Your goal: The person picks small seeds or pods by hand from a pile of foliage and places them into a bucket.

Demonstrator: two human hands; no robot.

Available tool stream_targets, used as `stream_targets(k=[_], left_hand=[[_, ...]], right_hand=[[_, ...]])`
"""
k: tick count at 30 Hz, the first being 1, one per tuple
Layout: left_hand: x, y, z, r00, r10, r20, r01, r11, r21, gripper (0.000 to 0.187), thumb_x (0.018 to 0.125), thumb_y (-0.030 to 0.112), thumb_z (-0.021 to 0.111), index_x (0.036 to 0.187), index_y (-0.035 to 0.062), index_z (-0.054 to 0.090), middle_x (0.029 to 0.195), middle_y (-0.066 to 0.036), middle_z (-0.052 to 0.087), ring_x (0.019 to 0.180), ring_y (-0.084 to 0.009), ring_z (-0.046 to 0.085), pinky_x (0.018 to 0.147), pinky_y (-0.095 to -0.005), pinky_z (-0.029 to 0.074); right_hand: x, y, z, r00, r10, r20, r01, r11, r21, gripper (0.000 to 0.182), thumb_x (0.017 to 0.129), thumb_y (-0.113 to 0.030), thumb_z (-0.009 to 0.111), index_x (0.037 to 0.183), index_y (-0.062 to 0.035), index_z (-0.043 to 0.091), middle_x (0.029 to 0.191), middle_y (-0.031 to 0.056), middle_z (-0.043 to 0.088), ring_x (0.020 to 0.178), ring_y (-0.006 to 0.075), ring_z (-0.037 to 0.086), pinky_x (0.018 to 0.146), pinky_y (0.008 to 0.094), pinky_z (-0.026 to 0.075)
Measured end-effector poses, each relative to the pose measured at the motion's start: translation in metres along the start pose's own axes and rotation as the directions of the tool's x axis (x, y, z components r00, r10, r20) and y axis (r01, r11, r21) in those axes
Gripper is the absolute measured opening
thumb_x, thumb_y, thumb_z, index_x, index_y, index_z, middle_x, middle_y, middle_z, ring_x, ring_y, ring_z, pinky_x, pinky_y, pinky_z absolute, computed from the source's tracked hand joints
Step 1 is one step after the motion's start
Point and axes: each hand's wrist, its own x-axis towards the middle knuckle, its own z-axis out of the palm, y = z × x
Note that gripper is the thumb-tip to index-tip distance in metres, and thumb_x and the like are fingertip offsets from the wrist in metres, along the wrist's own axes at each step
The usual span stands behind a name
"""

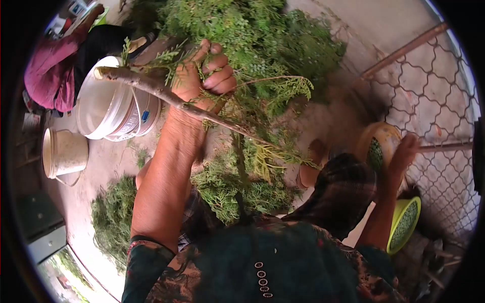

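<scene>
My left hand (214, 76) is closed around a leafy evergreen branch (166, 94). Its thick cut end points to the upper left, and thin sprigs trail toward my knees. On the far right, my right hand (404, 150) is at the rim of a yellowish bucket (393, 132) with small green berries (375, 154) inside. That hand is blurred, so its fingers and anything in them cannot be made out. Below it stands a lime-green tub (415, 202) full of similar berries (405, 222).
A big heap of evergreen cuttings (252, 35) lies ahead, with smaller piles (113, 214) nearer me. White buckets (96, 113) and a smaller pail (68, 154) stand left. Another person (53, 76) sits at upper left. Wire mesh fencing (434, 96) borders the right.
</scene>
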Motion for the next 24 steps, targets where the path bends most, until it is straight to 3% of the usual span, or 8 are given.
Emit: stream_targets(k=[1, 3, 6, 12, 16, 19, 22, 24], left_hand=[[0.004, -0.001, -0.002, 1.0, 0.012, 0.005, -0.012, 1.0, 0.027, 0.017, 0.094, 0.023, 0.043, 0.087, 0.0069, 0.044, 0.059, 0.004, 0.032, 0.039, -0.006, 0.025, 0.039, -0.0221, 0.019], [0.002, -0.009, -0.004, 1.0, 0.001, -0.022, -0.001, 1.0, 0.017, 0.017, 0.095, 0.022, 0.042, 0.088, 0.0063, 0.043, 0.06, 0.004, 0.033, 0.039, -0.0064, 0.025, 0.039, -0.0222, 0.02], [0.005, -0.017, 0.002, 0.996, 0.003, -0.085, -0.002, 1.0, 0.021, 0.019, 0.091, 0.023, 0.049, 0.083, 0.0064, 0.046, 0.059, 0.003, 0.035, 0.041, -0.0064, 0.027, 0.039, -0.022, 0.022], [0.017, -0.027, 0.004, 0.996, -0.048, -0.076, 0.055, 0.995, 0.086, 0.018, 0.095, 0.021, 0.04, 0.086, 0.0063, 0.042, 0.06, 0.004, 0.032, 0.041, -0.0059, 0.025, 0.04, -0.0222, 0.02], [0.022, -0.032, 0.003, 0.996, -0.047, -0.074, 0.051, 0.998, 0.047, 0.017, 0.094, 0.02, 0.043, 0.087, 0.0057, 0.043, 0.06, 0.004, 0.032, 0.041, -0.0059, 0.025, 0.04, -0.0221, 0.02], [0.026, -0.034, -0.001, 0.991, 0.016, -0.13, -0.008, 0.998, 0.058, 0.018, 0.094, 0.022, 0.044, 0.085, 0.0059, 0.044, 0.059, 0.004, 0.032, 0.041, -0.0061, 0.025, 0.04, -0.0223, 0.02], [0.025, -0.039, 0.003, 0.994, 0.017, -0.106, -0.009, 0.997, 0.08, 0.019, 0.094, 0.023, 0.044, 0.085, 0.0065, 0.044, 0.058, 0.004, 0.031, 0.04, -0.0063, 0.024, 0.04, -0.0226, 0.02], [0.021, -0.047, 0.01, 0.995, 0.025, -0.092, -0.011, 0.988, 0.157, 0.02, 0.093, 0.027, 0.047, 0.085, 0.0085, 0.046, 0.057, 0.005, 0.032, 0.04, -0.0063, 0.025, 0.039, -0.0224, 0.021]], right_hand=[[-0.03, 0.081, 0.043, 0.916, -0.39, 0.09, 0.397, 0.858, -0.326, 0.028, 0.085, -0.023, 0.053, 0.1, -0.0008, 0.055, 0.103, 0.0179, 0.056, 0.083, 0.0321, 0.058, 0.069, 0.0399, 0.047], [-0.12, 0.164, 0.074, 0.881, -0.274, 0.386, 0.258, 0.962, 0.094, 0.032, 0.082, -0.025, 0.055, 0.104, -0.0022, 0.058, 0.102, 0.0206, 0.058, 0.088, 0.0331, 0.059, 0.074, 0.041, 0.047], [-0.108, 0.103, 0.032, 0.666, 0.102, 0.739, 0.198, 0.931, -0.307, 0.032, 0.08, -0.023, 0.055, 0.104, -0.0007, 0.059, 0.096, 0.0204, 0.061, 0.087, 0.0325, 0.06, 0.075, 0.0402, 0.046], [-0.017, -0.128, -0.072, 0.904, 0.018, 0.428, -0.311, 0.714, 0.627, 0.024, 0.086, -0.024, 0.052, 0.081, -0.0011, 0.057, 0.063, -0.0004, 0.051, 0.055, 0.0083, 0.046, 0.051, 0.0242, 0.035], [-0.041, -0.226, -0.105, 0.321, -0.684, 0.656, -0.381, 0.541, 0.75, 0.031, 0.086, -0.031, 0.058, 0.096, -0.0018, 0.061, 0.077, 0.0057, 0.061, 0.068, 0.0119, 0.056, 0.061, 0.0262, 0.047], [-0.084, -0.265, -0.08, -0.373, -0.736, 0.565, -0.709, 0.619, 0.338, 0.067, 0.081, -0.055, 0.055, 0.113, 0.0028, 0.052, 0.091, 0.0173, 0.061, 0.087, 0.0231, 0.06, 0.078, 0.036, 0.049], [-0.109, -0.28, -0.058, -0.261, -0.755, 0.602, -0.862, -0.098, -0.497, 0.089, 0.076, -0.056, 0.061, 0.13, 0.0069, 0.029, 0.119, 0.0243, 0.048, 0.111, 0.031, 0.049, 0.089, 0.0473, 0.041], [-0.095, -0.289, -0.045, -0.151, -0.755, 0.638, -0.826, -0.258, -0.501, 0.089, 0.076, -0.053, 0.062, 0.132, 0.0064, 0.025, 0.122, 0.0253, 0.044, 0.113, 0.0338, 0.046, 0.09, 0.0502, 0.04]])
